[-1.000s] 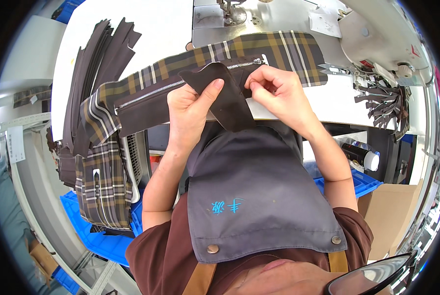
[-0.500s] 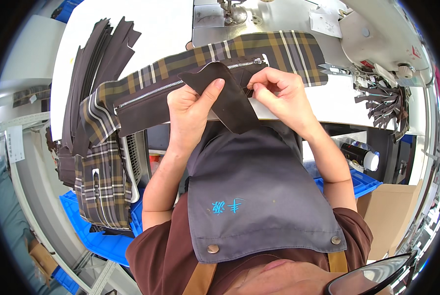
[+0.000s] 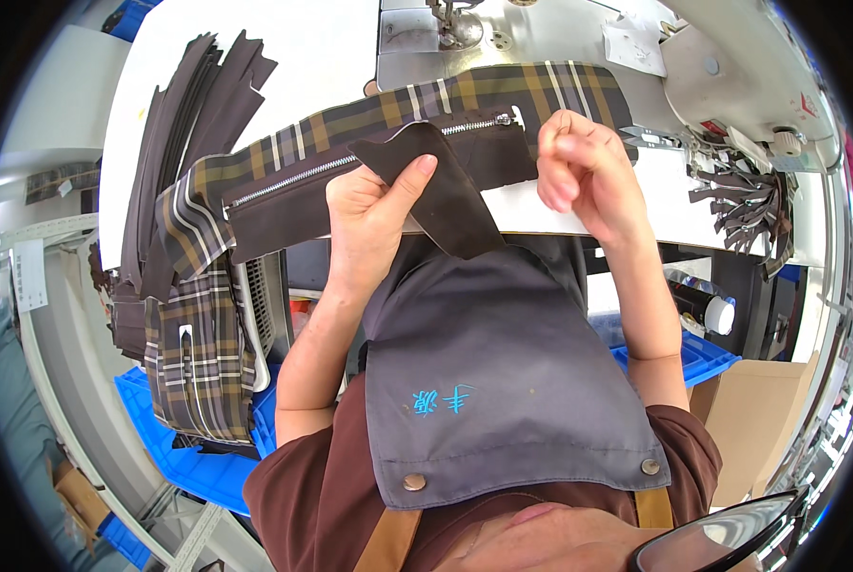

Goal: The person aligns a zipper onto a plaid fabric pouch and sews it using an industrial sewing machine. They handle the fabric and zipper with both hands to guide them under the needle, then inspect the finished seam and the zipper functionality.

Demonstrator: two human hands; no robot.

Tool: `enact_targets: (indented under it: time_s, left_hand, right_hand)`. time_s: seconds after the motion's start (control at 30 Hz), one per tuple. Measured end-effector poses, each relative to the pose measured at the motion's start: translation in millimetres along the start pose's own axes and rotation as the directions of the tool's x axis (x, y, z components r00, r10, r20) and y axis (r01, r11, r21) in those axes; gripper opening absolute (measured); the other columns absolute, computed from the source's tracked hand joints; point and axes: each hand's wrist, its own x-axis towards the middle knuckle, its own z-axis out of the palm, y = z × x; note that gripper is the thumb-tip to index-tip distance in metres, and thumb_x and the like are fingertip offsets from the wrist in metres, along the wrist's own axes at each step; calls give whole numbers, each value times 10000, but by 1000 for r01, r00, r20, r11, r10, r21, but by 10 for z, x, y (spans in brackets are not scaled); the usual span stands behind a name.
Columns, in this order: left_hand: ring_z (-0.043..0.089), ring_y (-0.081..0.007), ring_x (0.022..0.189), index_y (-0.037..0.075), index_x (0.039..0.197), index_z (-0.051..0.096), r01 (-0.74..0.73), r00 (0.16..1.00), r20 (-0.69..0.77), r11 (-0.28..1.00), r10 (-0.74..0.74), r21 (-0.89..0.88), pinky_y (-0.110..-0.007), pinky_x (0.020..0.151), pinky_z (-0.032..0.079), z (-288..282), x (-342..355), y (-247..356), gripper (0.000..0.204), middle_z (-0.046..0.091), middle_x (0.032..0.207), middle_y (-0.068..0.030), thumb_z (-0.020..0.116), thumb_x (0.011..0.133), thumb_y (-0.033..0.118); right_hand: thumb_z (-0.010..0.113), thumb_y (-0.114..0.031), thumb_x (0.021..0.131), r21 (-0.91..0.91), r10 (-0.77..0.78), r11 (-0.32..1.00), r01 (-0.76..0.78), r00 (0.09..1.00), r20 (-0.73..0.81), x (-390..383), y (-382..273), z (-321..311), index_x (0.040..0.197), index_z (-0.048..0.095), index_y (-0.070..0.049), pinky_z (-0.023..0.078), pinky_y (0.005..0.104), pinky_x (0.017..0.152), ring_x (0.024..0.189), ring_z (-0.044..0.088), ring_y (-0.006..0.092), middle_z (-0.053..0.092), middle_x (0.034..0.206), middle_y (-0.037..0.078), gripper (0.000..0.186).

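Note:
My left hand grips a dark brown fabric piece, thumb on top, over a brown panel with a metal zipper. Behind that panel lies a long plaid strip of olive, brown and white across the table's front. My right hand is raised just right of the brown pieces, fingers curled and pinched; whether anything small is between them I cannot make out. Metal scissors lie right of the plaid strip, partly hidden.
Sewing machine at the back, brown strips piled left on the white table. Plaid pieces hang over a blue crate. A bundle of small strips, a bottle and cardboard box are at right.
My right hand has pulled away from the brown pieces, moving right and slightly up, fingers still curled. My left hand keeps its grip in nearly the same place.

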Motion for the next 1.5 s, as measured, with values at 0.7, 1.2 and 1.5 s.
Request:
enact_targets:
  time_s: [0.7,1.2,1.5]
  left_hand:
    - [564,-46,711,-35,911,668,-26,999,22,995,24,93,-185,647,444,55,-40,31,122,662,800,-19,640,860,72]
    - [565,-30,682,-39,868,659,21,1000,18,1000,-21,-2,-181,593,463,-18,-12,14,111,663,765,-24,623,871,66]
    - [597,-62,727,-34,934,662,19,998,56,999,-21,51,-198,654,476,21,-16,-1,117,672,830,-47,625,861,50]
  right_hand:
    - [582,-51,811,-706,-103,707,-29,984,-143,86,156,352,826,595,22,424,220,545,632,529,32,609,693,15,76]
    - [527,-26,810,-582,139,805,-110,990,5,-52,-83,157,778,590,18,451,224,597,621,531,68,591,717,30,83]
    - [603,-44,778,-920,-316,353,170,947,54,100,190,404,796,589,3,404,262,509,567,517,113,535,652,34,52]
